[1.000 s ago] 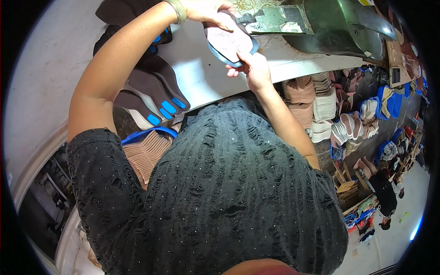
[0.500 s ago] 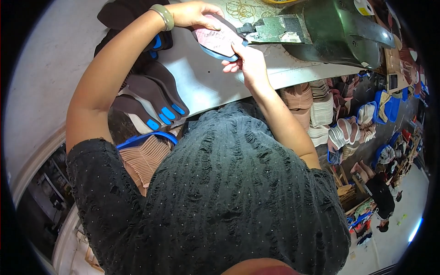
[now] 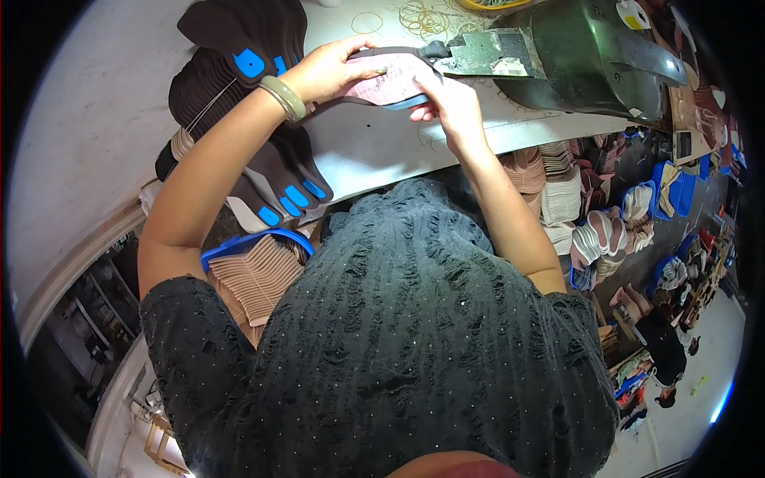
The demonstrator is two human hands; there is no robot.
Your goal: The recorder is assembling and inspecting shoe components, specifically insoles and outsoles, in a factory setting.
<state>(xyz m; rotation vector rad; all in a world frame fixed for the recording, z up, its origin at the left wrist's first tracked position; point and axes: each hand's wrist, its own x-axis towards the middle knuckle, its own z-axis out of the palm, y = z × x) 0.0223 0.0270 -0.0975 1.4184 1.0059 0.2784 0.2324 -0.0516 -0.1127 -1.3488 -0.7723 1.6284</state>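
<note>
Both hands hold an insole-shaped piece (image 3: 381, 84) over the white table, its pink upper face marked with writing and its edge dark and blue. My left hand (image 3: 331, 70) grips the left end, thumb on the pink face. At the right end, my right hand (image 3: 453, 103) pinches the piece with its thumb on top. That end lies against the black tip (image 3: 434, 51) of a dark green machine (image 3: 578, 60), close to its flat metal plate (image 3: 490, 54). Where the piece meets the tip is partly hidden.
Dark insoles with blue heel patches (image 3: 295, 163) lie stacked left of the table (image 3: 366, 155). Below them, a blue bin (image 3: 219, 253) holds tan layered pieces (image 3: 256, 275). Loose rubber bands (image 3: 426, 20) lie behind. More stacks (image 3: 562, 191) and a person (image 3: 663, 346) are at right.
The insole-shaped piece has turned to lie more level. My left hand has moved down and my right hand slightly right. Lowering my left arm has uncovered more of the dark insole stacks.
</note>
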